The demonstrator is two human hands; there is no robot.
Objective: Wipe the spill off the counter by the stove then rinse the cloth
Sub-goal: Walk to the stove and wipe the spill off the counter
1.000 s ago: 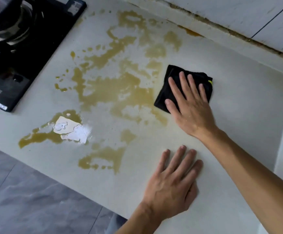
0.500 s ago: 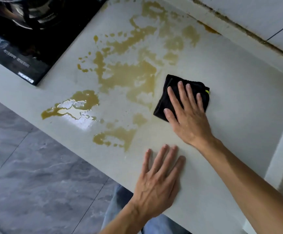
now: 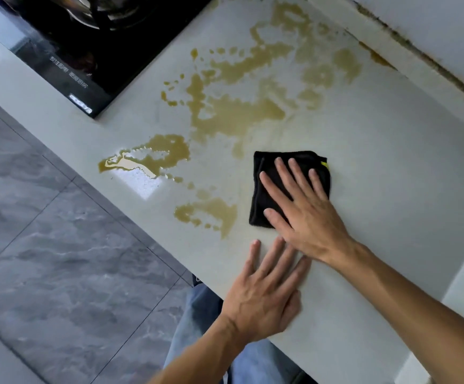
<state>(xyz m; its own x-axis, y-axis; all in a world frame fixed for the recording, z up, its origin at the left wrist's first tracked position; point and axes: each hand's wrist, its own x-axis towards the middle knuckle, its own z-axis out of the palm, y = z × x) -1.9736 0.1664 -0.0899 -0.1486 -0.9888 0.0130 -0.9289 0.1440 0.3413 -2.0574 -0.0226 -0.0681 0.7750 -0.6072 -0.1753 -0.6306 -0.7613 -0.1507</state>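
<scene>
Cloth (image 3: 267, 189), black and folded into a thick square, lay flat on the pale desk (image 3: 391, 176) with the right hand (image 3: 305, 214) spread on top of it. That hand was pressing down with open, splayed fingers rather than gripping; nothing was pinched or clenched. Just nearer than the cloth, the left hand (image 3: 264, 297) rested palm down on bare desk, fingers loose and holding nothing, its fingertips almost touching the right hand's wrist side.

Judging by the folds and the way it sat flush under the palm, the cloth looked soft, light and limp, so it would likely slide under flat pressure and bunch if pushed by one edge. A small yellow tag (image 3: 324, 163) showed at the cloth's far corner. For wiping, a flat palm over the middle seemed the surest hold; for carrying it to be rinsed, gathering the whole bundle in a fist would probably serve better, since a soaked cloth might drip and sag.

Left of the cloth, just beside its edge, sat a small brownish patch of the spill (image 3: 211, 212). Further left of the cloth a wetter pool (image 3: 147, 159) shone near the desk's front edge. Beyond the cloth the largest stained area (image 3: 239, 115) spread toward the wall. Furthest from the cloth, to its far left, stood the black stove (image 3: 92, 59). Most of the spill looked unwiped, and the rinsing had not yet begun.
</scene>
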